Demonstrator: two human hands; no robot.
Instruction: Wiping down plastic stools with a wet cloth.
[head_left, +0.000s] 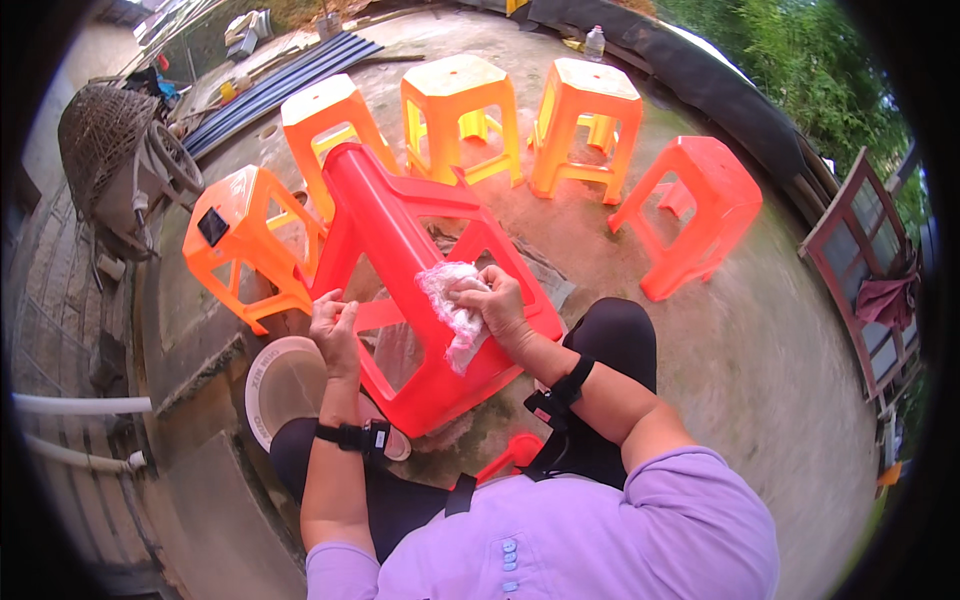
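A red plastic stool lies tilted on its side between my knees, legs pointing away from me. My right hand grips a crumpled white and pink cloth, which rests against one of the stool's side panels. On the left, the curled fingers of my left hand hold the edge of the stool's frame. Below that hand stands a pale plastic bucket with writing on its rim, partly hidden by my forearm and leg.
Several orange stools stand upright in an arc beyond, with a red-orange stool at right. A dark phone-like device lies on the leftmost seat. A wheelbarrow stands left; a wooden window frame leans right.
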